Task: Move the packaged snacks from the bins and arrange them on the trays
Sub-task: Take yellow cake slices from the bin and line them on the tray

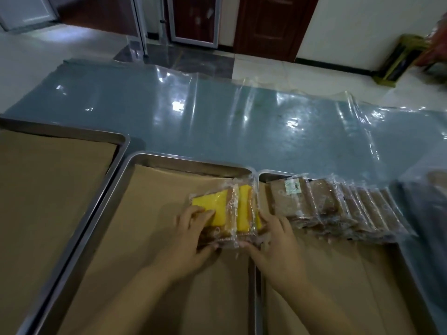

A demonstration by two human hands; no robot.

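A few clear-wrapped yellow snack packs [225, 209] lie overlapped at the far right corner of the middle metal tray [154, 157], which is lined with brown paper. My left hand [193, 235] grips the leftmost pack, fingers on its yellow top and thumb under its near edge. My right hand [273, 238] holds the right side of the packs, thumb at their near edge. A row of several brown snack packs [338, 206] leans overlapped along the far end of the right tray [271, 176].
A third paper-lined tray [116, 137] sits at the left. The trays stand on a grey-blue table under wrinkled clear plastic sheet [217, 117]. A blurred dark bin [425, 201] is at the right edge. Beyond are a tiled floor and wooden doors.
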